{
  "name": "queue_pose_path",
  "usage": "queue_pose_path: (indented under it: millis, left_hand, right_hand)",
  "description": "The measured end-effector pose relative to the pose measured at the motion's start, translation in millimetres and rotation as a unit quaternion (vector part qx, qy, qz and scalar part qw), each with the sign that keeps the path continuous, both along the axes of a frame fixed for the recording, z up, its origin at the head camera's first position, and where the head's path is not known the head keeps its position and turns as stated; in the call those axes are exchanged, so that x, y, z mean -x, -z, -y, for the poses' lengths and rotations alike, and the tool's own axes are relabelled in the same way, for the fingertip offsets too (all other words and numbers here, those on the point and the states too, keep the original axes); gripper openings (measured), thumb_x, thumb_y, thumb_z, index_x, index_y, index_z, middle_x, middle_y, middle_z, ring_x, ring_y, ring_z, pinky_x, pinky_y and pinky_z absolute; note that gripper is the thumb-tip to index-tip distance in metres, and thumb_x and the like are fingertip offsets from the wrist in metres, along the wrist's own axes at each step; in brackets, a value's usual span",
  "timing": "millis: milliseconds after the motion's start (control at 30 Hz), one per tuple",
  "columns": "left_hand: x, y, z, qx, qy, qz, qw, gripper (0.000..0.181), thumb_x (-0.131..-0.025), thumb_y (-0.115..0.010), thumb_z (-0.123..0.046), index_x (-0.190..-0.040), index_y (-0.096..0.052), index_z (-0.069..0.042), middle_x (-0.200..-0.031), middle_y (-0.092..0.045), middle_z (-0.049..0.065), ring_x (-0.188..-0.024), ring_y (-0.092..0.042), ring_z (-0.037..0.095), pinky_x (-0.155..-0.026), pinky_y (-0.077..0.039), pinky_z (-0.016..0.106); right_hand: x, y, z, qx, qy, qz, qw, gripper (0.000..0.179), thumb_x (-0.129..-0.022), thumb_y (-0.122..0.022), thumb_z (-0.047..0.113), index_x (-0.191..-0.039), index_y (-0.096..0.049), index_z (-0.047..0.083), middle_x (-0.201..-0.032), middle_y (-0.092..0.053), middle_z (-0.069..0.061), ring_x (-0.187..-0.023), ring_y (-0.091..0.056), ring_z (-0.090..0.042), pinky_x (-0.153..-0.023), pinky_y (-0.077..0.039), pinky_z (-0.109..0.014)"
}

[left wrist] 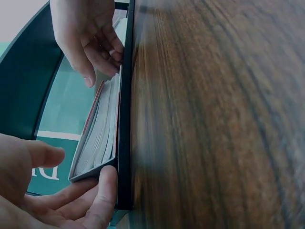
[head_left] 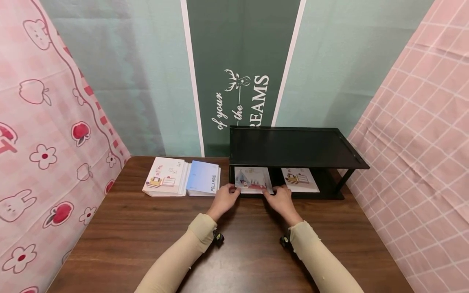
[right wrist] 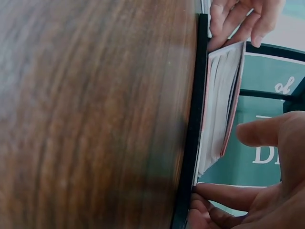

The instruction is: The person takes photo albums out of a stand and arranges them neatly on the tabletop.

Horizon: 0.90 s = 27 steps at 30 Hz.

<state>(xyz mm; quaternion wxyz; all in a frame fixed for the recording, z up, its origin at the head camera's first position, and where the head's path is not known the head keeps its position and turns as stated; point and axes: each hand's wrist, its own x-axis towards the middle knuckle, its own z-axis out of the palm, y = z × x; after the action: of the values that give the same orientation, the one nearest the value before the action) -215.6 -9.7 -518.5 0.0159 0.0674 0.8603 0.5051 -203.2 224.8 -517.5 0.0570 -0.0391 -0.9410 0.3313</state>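
Note:
A small photo album [head_left: 253,178] with an illustrated cover lies flat on the lower level of a black two-tier rack [head_left: 293,146]. My left hand [head_left: 225,199] is at its left end, fingertips against the edge and thumb raised apart from the cover in the left wrist view. At the opposite end, my right hand [head_left: 281,201] has its fingers beside the album's corner, its thumb [right wrist: 259,132] held away from the cover. Both wrist views show the thick block of pale pages [left wrist: 101,129] facing the rack's front rail.
A second illustrated album [head_left: 301,180] lies to the right on the rack's lower level. Left of the rack, a stack of white illustrated albums [head_left: 166,177] and a blue album marked POLAROID [head_left: 202,178] sit on the wooden table [head_left: 242,260]. Patterned cloths hang around the table.

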Motion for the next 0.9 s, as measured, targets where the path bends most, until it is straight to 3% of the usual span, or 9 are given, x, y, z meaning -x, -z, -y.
queue_pose_path:
  millis: [233, 367, 533, 767, 900]
  left_hand:
    - [-0.6, 1.3, -2.7, -0.007, -0.013, 0.002, 0.9999, 0.037, -0.107, -0.066, -0.027, -0.125, -0.07, 0.004, -0.114, -0.078, 0.018, -0.105, -0.074, 0.027, -0.092, -0.061, 0.043]
    - [0.9, 2.4, -3.8, -0.057, -0.011, 0.018, 0.9981, 0.034, -0.11, -0.063, -0.027, -0.121, -0.067, 0.004, -0.105, -0.078, 0.018, -0.098, -0.076, 0.028, -0.086, -0.063, 0.039]
    - [4.2, 6.2, -5.8, -0.142, -0.008, 0.042, 0.9889, 0.035, -0.113, -0.059, -0.027, -0.116, -0.062, 0.007, -0.1, -0.075, 0.022, -0.095, -0.078, 0.035, -0.084, -0.066, 0.037]
    - [1.0, 3.9, -9.5, -0.198, -0.016, 0.057, 0.9785, 0.032, -0.111, -0.064, -0.021, -0.116, -0.06, 0.01, -0.104, -0.072, 0.03, -0.098, -0.076, 0.043, -0.086, -0.066, 0.044]
    - [0.9, 4.5, -10.9, -0.24, -0.023, 0.073, 0.9677, 0.032, -0.109, -0.065, -0.015, -0.119, -0.058, 0.014, -0.108, -0.07, 0.034, -0.099, -0.074, 0.047, -0.085, -0.066, 0.045]
  right_hand:
    - [-0.3, 1.7, 0.3, 0.015, 0.018, -0.011, 0.9997, 0.053, -0.101, -0.071, 0.032, -0.121, -0.072, -0.016, -0.126, -0.064, -0.037, -0.125, -0.052, -0.056, -0.11, -0.045, -0.063]
    - [1.2, 2.2, -1.2, 0.028, 0.025, -0.012, 0.9992, 0.05, -0.1, -0.071, 0.031, -0.119, -0.073, -0.015, -0.123, -0.067, -0.035, -0.126, -0.053, -0.054, -0.11, -0.046, -0.061]
    - [2.2, 2.5, -2.6, 0.046, 0.03, -0.004, 0.9985, 0.05, -0.1, -0.071, 0.031, -0.12, -0.073, -0.015, -0.125, -0.065, -0.035, -0.128, -0.053, -0.053, -0.111, -0.046, -0.061]
    - [0.8, 2.9, -4.0, 0.048, 0.023, -0.007, 0.9985, 0.047, -0.1, -0.07, 0.027, -0.12, -0.073, -0.015, -0.124, -0.067, -0.035, -0.127, -0.055, -0.053, -0.11, -0.047, -0.06]
    - [-1.6, 2.8, -4.7, 0.047, 0.016, -0.006, 0.9987, 0.05, -0.101, -0.07, 0.03, -0.122, -0.072, -0.016, -0.125, -0.066, -0.036, -0.127, -0.055, -0.053, -0.11, -0.047, -0.061]
